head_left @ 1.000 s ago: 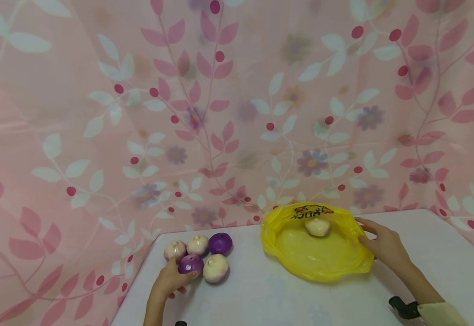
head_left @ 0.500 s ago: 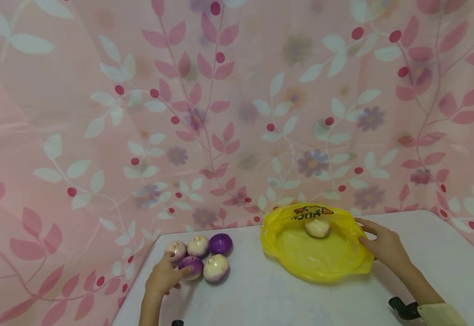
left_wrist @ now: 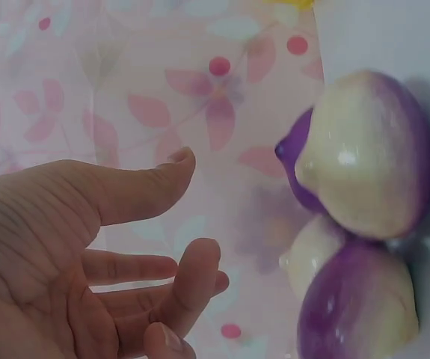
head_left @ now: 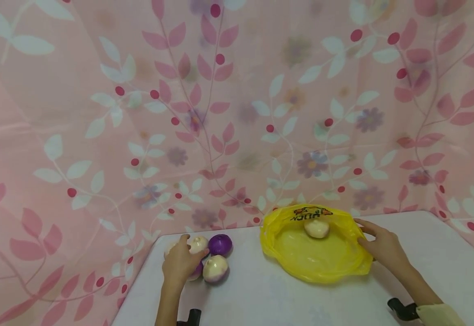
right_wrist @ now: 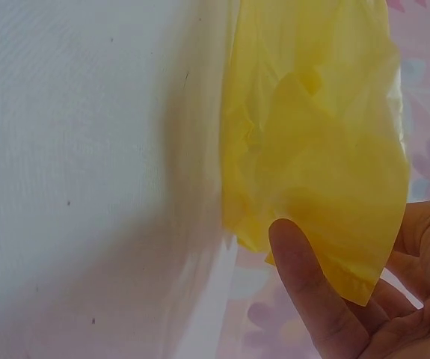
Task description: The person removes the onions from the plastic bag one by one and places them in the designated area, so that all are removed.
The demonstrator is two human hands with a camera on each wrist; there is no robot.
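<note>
My left hand [head_left: 181, 261] hovers over the left cluster of shiny purple-and-white onions, partly covering the left ones. In the left wrist view, its thumb and loosely bent fingers [left_wrist: 136, 194] hold nothing, apart from a pale onion [left_wrist: 368, 157] with a purple base. A dark purple onion [head_left: 220, 245] and a cream onion [head_left: 215, 269] show right of the hand, with another pale onion [head_left: 198, 243] behind. My right hand [head_left: 385, 246] pinches the right rim of a yellow plastic bag [head_left: 314, 260], its thumb outside in the right wrist view. Inside the bag lies one whitish onion [head_left: 316, 228].
A white tabletop [head_left: 257, 299] lies beneath everything. Behind its back edge hangs a pink floral curtain [head_left: 245, 108]. Dark wrist-camera mounts [head_left: 402, 310] sit near both wrists. The bag's mouth gapes toward me.
My left hand first drew back slightly left from the front purple onion, then moved right and forward over the cluster. The onions and the right hand on the bag stay put.
</note>
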